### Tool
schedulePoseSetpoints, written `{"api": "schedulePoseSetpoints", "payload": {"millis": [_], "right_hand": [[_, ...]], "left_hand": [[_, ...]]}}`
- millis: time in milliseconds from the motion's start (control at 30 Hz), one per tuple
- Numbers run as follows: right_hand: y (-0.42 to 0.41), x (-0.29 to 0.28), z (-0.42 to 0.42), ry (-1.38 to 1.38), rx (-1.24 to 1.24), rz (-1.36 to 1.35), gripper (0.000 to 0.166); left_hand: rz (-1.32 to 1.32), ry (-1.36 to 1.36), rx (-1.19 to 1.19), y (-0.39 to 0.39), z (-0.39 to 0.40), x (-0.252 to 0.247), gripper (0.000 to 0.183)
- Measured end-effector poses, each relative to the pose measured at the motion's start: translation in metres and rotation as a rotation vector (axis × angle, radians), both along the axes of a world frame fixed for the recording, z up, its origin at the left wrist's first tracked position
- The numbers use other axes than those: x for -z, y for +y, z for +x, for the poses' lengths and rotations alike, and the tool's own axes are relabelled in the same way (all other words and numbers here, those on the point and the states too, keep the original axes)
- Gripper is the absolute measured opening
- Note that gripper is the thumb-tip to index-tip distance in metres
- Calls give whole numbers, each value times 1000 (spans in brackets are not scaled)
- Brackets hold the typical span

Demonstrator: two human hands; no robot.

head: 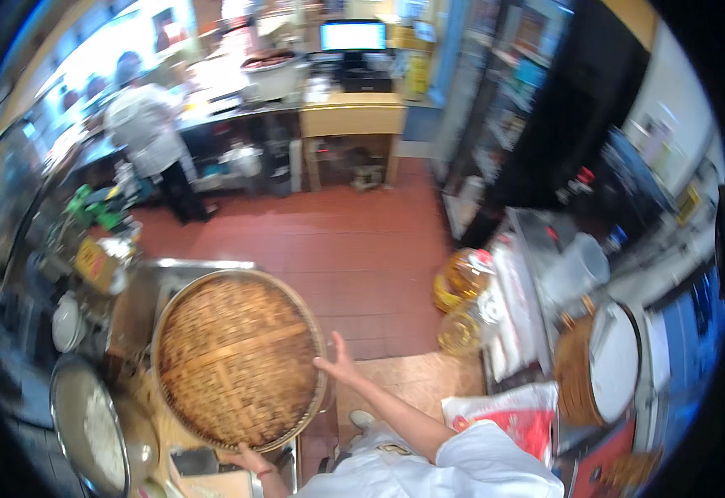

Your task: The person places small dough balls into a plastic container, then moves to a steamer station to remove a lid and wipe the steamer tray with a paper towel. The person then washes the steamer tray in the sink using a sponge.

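A large round woven bamboo steamer lid or tray (238, 361) is held up at the lower left of the view, above a work surface. My left hand (251, 460), with a red band at its wrist, supports the near rim; its fingers are partly hidden beneath. On the right rim rests my right hand (339, 364), thumb against the edge and fingers spread. Left of the bamboo piece stands a metal bowl (104, 429) with white contents. A dark rectangular container (194, 462) and a light board (216, 485) lie just below it.
Across the red tiled floor (337, 249), a person in white (144, 127) stands at a counter. Oil bottles (460, 280), a red-and-white sack (524, 417) and a stack of bamboo steamers (574, 370) are to my right. A wooden desk (353, 118) with a monitor stands ahead.
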State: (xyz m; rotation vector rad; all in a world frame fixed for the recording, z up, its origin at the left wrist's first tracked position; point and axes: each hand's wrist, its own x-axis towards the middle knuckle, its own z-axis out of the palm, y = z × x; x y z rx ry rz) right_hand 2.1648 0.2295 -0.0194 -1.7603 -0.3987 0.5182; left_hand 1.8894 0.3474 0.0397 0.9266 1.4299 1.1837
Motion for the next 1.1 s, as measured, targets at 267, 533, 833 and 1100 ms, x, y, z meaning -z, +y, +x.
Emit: {"api": "schedulePoseSetpoints", "payload": {"millis": [267, 533, 833, 1100], "right_hand": [[-181, 47, -77, 91, 148, -86, 63], [-369, -3, -166, 399, 596, -99, 41], [-573, -11, -212, 245, 1161, 112, 29], [-774, -60, -198, -111, 1401, -39, 29]], "left_hand": [[387, 845, 95, 47, -47, 93, 72], [891, 721, 357, 5, 8, 4, 62], [1467, 578, 449, -173, 152, -114, 56], [1143, 162, 1413, -442, 236, -123, 68]]}}
